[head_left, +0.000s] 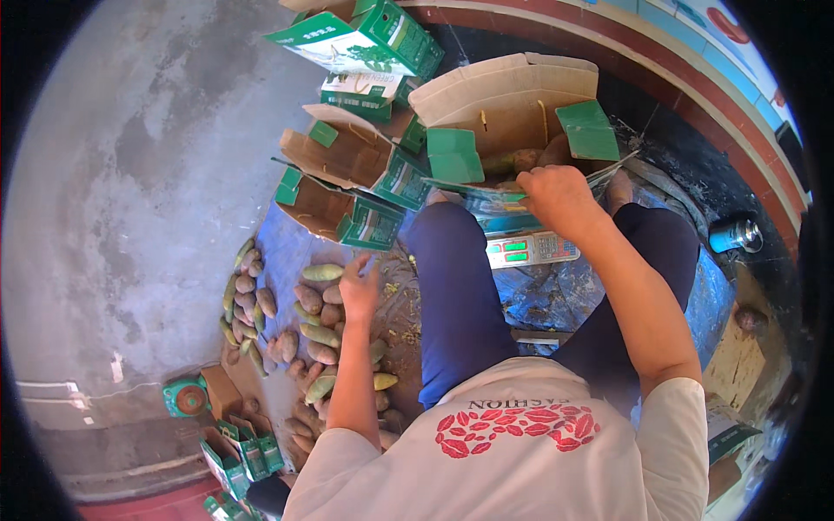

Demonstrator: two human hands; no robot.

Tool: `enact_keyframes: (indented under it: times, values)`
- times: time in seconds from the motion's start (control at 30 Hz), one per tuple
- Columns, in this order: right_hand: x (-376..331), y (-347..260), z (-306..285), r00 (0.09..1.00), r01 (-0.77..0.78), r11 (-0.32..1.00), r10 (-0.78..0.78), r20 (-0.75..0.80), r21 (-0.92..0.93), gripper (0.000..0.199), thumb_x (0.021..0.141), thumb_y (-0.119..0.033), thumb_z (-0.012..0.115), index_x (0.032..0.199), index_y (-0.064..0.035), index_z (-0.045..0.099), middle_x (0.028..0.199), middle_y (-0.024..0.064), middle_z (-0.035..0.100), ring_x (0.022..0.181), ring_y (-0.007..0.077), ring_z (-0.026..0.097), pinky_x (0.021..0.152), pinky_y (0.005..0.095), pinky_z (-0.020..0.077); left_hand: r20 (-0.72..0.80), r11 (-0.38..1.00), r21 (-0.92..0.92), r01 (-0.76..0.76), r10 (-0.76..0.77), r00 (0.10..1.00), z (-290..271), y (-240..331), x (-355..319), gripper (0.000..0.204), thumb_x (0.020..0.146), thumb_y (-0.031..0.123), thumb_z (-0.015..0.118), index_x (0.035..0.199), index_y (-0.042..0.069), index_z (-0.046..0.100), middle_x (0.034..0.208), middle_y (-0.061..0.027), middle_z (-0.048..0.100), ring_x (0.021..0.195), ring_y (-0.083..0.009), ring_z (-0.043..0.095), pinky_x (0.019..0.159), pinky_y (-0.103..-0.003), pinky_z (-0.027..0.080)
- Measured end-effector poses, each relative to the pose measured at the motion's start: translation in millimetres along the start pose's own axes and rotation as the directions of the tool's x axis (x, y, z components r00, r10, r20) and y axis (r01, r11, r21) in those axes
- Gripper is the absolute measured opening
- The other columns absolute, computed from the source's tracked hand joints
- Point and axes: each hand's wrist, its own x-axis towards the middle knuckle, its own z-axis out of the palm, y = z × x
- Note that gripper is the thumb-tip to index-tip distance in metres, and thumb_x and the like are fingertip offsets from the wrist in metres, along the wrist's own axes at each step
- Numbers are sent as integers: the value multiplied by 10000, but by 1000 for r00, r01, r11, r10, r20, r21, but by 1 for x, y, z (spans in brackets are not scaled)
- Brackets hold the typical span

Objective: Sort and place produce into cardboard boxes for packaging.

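Note:
A large open cardboard carton with green flaps stands in front of me on a digital scale with lit green displays. Brown oblong root vegetables lie inside it. My right hand is closed at the carton's near edge, its fingertips partly hidden. My left hand hangs above the vegetable pile, holding nothing, with its fingers apart. Beneath and beside it lie brown roots and long green radish-like vegetables.
Two smaller open cartons stand left of the large one, with green-and-white cartons behind. More vegetables lie at the left on the blue sheet. A blue thermos lies at the right. Small cartons stand at lower left.

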Motion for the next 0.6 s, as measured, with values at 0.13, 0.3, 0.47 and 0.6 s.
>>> enact_keyframes:
  times: [0.13,0.3,0.47,0.6]
  values:
    - [0,1,2,999,0,1000,0,-38,-6,173,733,-210,662,801,-71,586,764,106,630,760,276,634,658,389,495,74,925,365,105,-141,987,-7,-80,-60,260,785,191,627,993,35,648,959,-169,651,902,-309,622,799,-377,484]
    - [-1,-1,-5,999,3,1000,-3,-33,22,184,729,-193,674,819,-66,575,791,106,623,779,292,621,669,402,487,116,681,466,565,-680,724,-14,-171,-146,326,773,294,583,988,60,657,1035,-173,637,976,-343,603,853,-410,471]
    - [4,-4,-7,1000,13,999,-12,-27,46,219,752,-183,661,930,-71,599,846,124,627,798,311,610,681,405,477,135,503,651,569,-814,565,-35,-288,-260,438,787,365,622,1144,111,619,1160,-136,602,1077,-266,573,918,-363,439]
    - [1,-4,-10,999,-27,999,26,-18,-22,190,771,-183,654,914,-71,599,857,129,630,794,320,609,673,400,472,89,421,660,622,-866,492,-20,-290,-280,440,816,357,573,1157,81,602,1187,-124,591,1128,-263,544,950,-343,422]
